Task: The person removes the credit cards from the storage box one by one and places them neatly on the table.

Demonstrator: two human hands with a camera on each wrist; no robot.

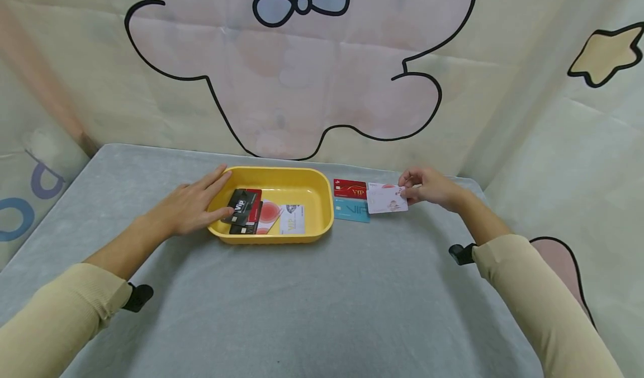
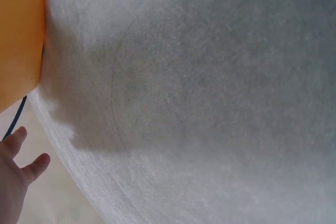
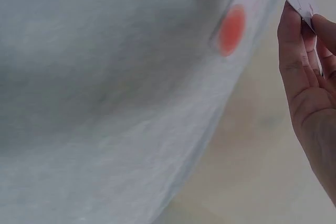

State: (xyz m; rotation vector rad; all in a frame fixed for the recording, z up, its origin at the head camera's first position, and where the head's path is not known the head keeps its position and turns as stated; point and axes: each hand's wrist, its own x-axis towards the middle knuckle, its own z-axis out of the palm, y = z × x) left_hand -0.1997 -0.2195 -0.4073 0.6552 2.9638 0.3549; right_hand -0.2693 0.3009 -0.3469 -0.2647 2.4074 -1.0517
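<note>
Here's the right hand, out to the right, its grip closed to a narrow pinch, thumb against fingers, on the near-right edge of a thin, white, pink-patterned rectangular card. Holding only that edge probably leaves most of the face uncovered. Over to the left hand: grip spread loose, fingers nearly straight along the left rim of a glossy yellow, rounded rectangular tray, likely to steady it; it pinches nothing.

Inside the tray, black-and-red VIP cards overlap a white card with a red disc, and a white card with gold lettering lies beside them. Outside, just right, a red VIP card sits above a light-blue card on the grey cloth-covered table.

Now the hidden stuff! The right wrist view catches a blurred card with red circles, mostly masked from above by the held one. The left thumb overlaps the black cards; contact, can't tell. The left wrist view cuts off most of hand and tray.
</note>
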